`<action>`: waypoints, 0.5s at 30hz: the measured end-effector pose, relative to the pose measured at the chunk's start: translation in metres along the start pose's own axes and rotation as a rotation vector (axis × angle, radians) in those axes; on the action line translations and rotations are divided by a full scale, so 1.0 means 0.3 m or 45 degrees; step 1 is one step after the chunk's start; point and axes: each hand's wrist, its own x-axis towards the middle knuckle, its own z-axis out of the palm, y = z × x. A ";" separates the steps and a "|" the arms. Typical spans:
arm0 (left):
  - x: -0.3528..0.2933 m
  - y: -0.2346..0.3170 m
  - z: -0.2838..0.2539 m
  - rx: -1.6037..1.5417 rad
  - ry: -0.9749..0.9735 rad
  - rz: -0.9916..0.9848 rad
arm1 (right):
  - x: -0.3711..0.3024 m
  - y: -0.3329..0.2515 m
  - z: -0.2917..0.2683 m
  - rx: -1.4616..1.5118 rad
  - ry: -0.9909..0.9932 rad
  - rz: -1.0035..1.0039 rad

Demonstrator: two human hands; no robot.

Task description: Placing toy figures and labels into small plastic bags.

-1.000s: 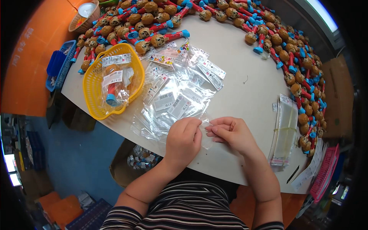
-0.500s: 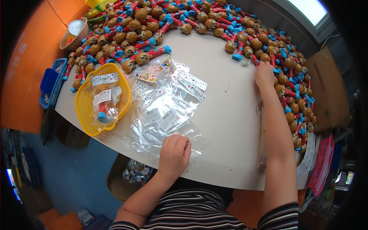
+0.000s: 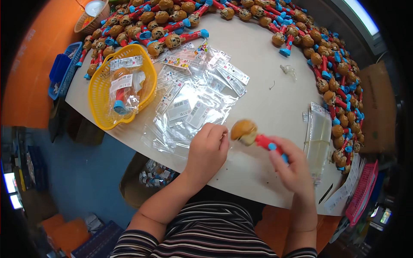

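Note:
My right hand [image 3: 291, 165] holds a toy [image 3: 251, 135] with a round brown head and a red and blue stem, head pointing left, above the white table [image 3: 266, 81]. My left hand [image 3: 208, 150] rests with curled fingers on the near edge of a spread of clear plastic bags [image 3: 193, 103], close to the toy's head. Whether it pinches a bag I cannot tell.
A yellow basket [image 3: 103, 92] at the left holds bagged toys. Several loose brown-headed toys [image 3: 327, 64] ring the far and right edges. A stack of clear bags [image 3: 317, 137] lies at the right, a pink tray [image 3: 361, 193] beyond it, a blue basket [image 3: 62, 73] far left.
My right hand reached out to the toys at the far right edge, then came back near my left hand holding one toy. My left hand stayed on the bags.

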 end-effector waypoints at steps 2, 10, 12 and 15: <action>0.011 0.008 0.003 -0.080 -0.027 -0.026 | -0.046 0.008 0.050 -0.134 -0.037 -0.134; -0.001 0.002 -0.005 -0.167 -0.016 -0.089 | -0.102 0.092 0.178 -0.471 0.330 -0.352; 0.002 -0.001 -0.007 -0.124 -0.016 -0.060 | -0.098 0.107 0.186 -0.582 0.375 -0.472; 0.008 -0.013 -0.013 -0.059 -0.024 -0.015 | -0.089 0.115 0.172 -0.751 0.382 -0.670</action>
